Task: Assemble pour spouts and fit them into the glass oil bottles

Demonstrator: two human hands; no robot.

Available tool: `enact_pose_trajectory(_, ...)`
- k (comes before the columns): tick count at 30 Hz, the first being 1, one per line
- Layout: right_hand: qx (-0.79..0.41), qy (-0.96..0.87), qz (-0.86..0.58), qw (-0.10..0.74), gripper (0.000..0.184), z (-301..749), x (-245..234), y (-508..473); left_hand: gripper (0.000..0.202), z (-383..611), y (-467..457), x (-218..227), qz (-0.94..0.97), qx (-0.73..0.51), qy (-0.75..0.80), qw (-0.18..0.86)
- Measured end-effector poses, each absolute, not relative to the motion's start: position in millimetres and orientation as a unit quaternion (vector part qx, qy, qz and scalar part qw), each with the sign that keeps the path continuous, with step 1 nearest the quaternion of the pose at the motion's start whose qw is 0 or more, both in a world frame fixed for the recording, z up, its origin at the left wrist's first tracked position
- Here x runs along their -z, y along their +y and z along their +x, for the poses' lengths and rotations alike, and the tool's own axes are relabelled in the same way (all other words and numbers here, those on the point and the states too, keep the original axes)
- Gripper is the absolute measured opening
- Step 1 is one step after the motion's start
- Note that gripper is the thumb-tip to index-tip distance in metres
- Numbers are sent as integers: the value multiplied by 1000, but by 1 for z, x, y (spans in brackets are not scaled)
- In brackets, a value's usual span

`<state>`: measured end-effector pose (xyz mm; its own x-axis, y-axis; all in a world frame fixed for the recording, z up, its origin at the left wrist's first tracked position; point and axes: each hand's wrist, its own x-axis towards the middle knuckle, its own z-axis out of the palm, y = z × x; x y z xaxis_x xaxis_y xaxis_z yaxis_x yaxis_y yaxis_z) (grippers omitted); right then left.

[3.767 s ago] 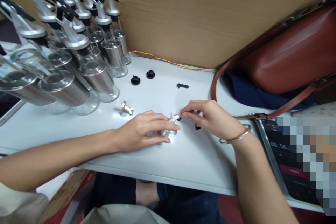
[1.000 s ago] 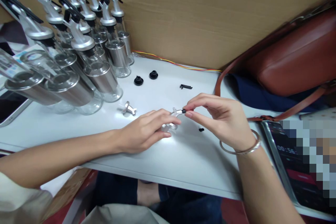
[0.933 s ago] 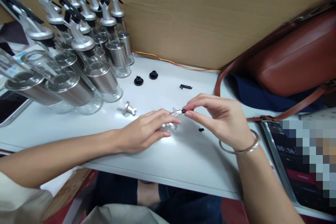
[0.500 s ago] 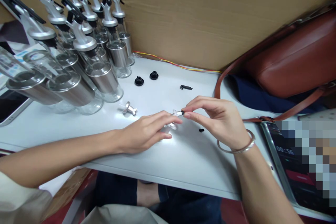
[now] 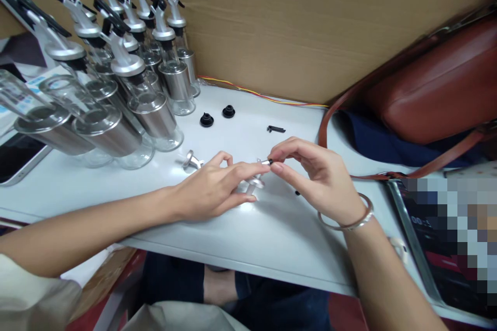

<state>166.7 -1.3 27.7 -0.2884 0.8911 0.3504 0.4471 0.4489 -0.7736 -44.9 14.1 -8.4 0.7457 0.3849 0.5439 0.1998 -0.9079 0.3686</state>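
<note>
My left hand (image 5: 217,186) is wrapped round a silver pourer spout (image 5: 255,182) above the table, its index finger along the spout's neck. The thumb and index finger of my right hand (image 5: 318,178) pinch a small black tip piece (image 5: 271,162) at the spout's end. Whether this piece is fully seated on the spout cannot be seen. Left of my left hand lies another silver spout (image 5: 191,160). Two black stoppers (image 5: 206,119) and a thin black lever (image 5: 276,129) lie farther back. Another small black piece (image 5: 297,193) is partly hidden by my right hand.
Several glass bottles with steel sleeves (image 5: 151,114), most with pourers on, crowd the left. A cardboard wall (image 5: 291,26) closes off the back, with thin wires (image 5: 248,90) along its foot. A brown bag (image 5: 442,83) sits at the right, above a tablet (image 5: 430,248).
My left index finger has straightened along the spout and its middle finger has bent upward. My right hand has shifted slightly left, now partly covering the small black piece on the table.
</note>
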Motion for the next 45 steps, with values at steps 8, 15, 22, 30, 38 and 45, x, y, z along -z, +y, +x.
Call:
enact_pose_trajectory(8,-261,-781,-429,372,14,165,-23,1,51,-49,23,5,939,-290,168,77)
enact_pose_trajectory(15,-232,-739,-451,443,8,171,-26,1,52,-64,50,-11,860,-315,394,83)
enact_pose_trajectory(22,-257,-730,-438,458,5,169,-26,1,63,-66,63,-8,817,-127,541,154)
enact_pose_trajectory(30,-257,-725,-437,466,4,168,-27,1,54,-66,65,0,834,-192,507,100)
enact_pose_trajectory(38,-257,-723,-438,469,6,169,-27,2,33,-69,66,-1,861,-178,472,58)
enact_pose_trajectory(45,-274,-709,-451,467,4,170,-25,1,34,-73,66,2,862,-154,483,-2)
